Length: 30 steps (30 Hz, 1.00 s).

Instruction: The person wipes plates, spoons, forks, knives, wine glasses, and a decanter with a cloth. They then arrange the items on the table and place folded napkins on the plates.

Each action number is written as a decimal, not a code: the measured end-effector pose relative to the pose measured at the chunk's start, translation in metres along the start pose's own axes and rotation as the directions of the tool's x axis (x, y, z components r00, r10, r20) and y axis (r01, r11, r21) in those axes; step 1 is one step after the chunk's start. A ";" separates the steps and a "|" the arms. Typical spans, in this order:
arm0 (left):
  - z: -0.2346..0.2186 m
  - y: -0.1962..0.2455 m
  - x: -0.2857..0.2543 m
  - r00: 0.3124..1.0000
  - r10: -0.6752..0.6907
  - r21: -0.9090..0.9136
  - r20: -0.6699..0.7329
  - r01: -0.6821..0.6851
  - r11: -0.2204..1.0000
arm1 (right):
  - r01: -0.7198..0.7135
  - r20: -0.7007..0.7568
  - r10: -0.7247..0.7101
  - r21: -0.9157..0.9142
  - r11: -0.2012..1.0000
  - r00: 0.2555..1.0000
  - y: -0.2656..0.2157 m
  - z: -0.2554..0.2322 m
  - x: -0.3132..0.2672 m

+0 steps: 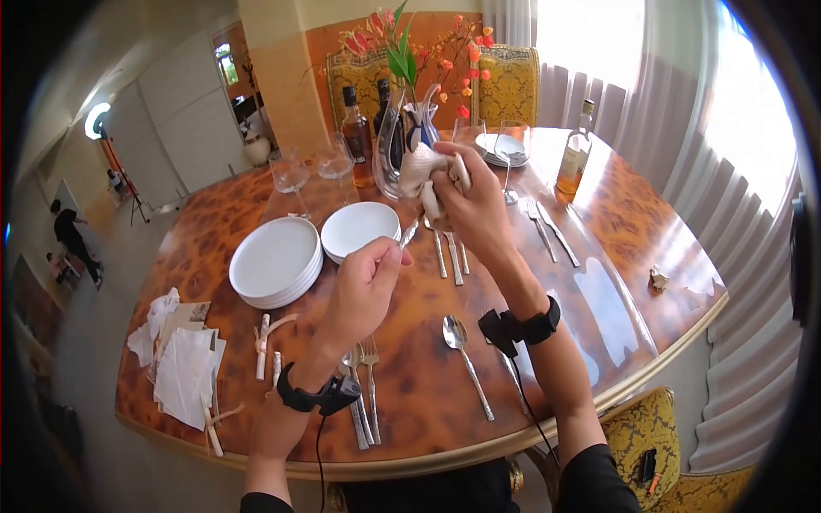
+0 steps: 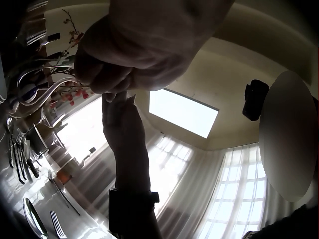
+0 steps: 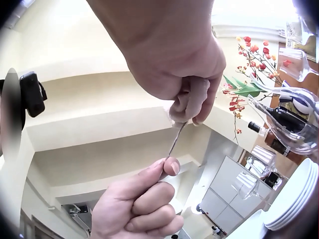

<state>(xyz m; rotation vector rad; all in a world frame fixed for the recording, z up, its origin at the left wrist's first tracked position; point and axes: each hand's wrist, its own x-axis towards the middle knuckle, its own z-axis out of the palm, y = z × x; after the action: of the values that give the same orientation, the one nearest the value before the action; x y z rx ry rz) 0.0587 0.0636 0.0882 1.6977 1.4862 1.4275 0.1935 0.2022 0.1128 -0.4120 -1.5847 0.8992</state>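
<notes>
My left hand (image 1: 366, 282) pinches the end of a thin silver cutlery handle (image 3: 175, 141) between thumb and forefinger, the other fingers curled in. Bunched in my right hand (image 1: 475, 203) is a cream-coloured cloth (image 1: 419, 167), which wraps the other end of the cutlery piece and hides what kind it is. Both hands are raised over the table (image 1: 410, 342). Beneath them lie a spoon (image 1: 455, 332), forks (image 1: 369, 363) to the left, and more cutlery (image 1: 456, 261) farther back.
Stacked white plates (image 1: 275, 261) stand left, with a second stack (image 1: 359, 229) beside them. Behind are wine glasses (image 1: 289, 175), a clear decanter (image 1: 389, 158), bottles (image 1: 355, 137) and flowers. Papers (image 1: 184, 363) lie at front left; a whisky-like bottle (image 1: 573, 158) stands right.
</notes>
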 end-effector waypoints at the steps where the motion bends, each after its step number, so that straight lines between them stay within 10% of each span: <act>1: -0.001 0.004 0.000 1.000 -0.011 0.000 -0.002 0.011 1.000 | 0.018 -0.003 -0.018 -0.041 0.999 1.000 -0.004 0.000 0.000; 3: -0.002 0.009 -0.004 1.000 -0.014 0.039 -0.019 0.014 0.999 | 0.053 0.008 -0.052 -0.175 0.983 0.999 -0.008 -0.001 -0.001; 6: 0.009 0.015 -0.011 0.960 0.245 0.696 -0.132 -0.086 0.713 | 0.119 0.016 -0.119 -0.281 0.952 0.993 -0.014 0.006 -0.009; 8: 0.014 0.004 -0.009 0.929 0.343 0.773 -0.139 -0.114 0.624 | 0.289 0.018 -0.305 -0.378 0.879 0.952 -0.014 0.012 -0.013; 14: -0.001 -0.010 -0.006 0.933 0.357 0.861 -0.039 -0.150 0.486 | 0.122 0.075 -0.096 -0.554 0.824 0.993 -0.020 0.002 -0.012; 19: -0.004 -0.020 0.003 0.977 0.207 0.229 -0.059 -0.189 0.955 | 0.257 -0.116 -0.372 -0.539 0.802 0.921 -0.012 -0.010 0.003; 22: -0.001 -0.006 -0.002 0.984 -0.026 -0.438 0.174 0.101 0.893 | 0.402 0.060 -0.438 -0.523 0.751 0.897 -0.015 0.003 -0.010; 23: 0.000 0.001 -0.004 0.984 -0.039 -0.437 0.172 0.112 0.893 | 0.570 0.198 -0.551 -0.485 0.663 0.810 -0.011 0.009 -0.013; 27: -0.006 -0.006 -0.002 0.972 -0.149 -0.506 0.182 0.223 0.833 | 0.530 0.366 -0.399 -0.402 0.747 0.840 -0.010 0.034 -0.038; 30: -0.007 -0.015 0.002 0.978 -0.204 -0.537 -0.050 0.146 0.831 | 0.612 0.481 -0.410 -0.411 0.676 0.775 -0.008 0.043 -0.048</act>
<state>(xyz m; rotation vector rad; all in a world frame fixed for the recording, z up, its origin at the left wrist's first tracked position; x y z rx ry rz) 0.0460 0.0685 0.0782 1.1303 1.1129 1.6522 0.1652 0.1495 0.0871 -0.1617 -2.1511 0.0382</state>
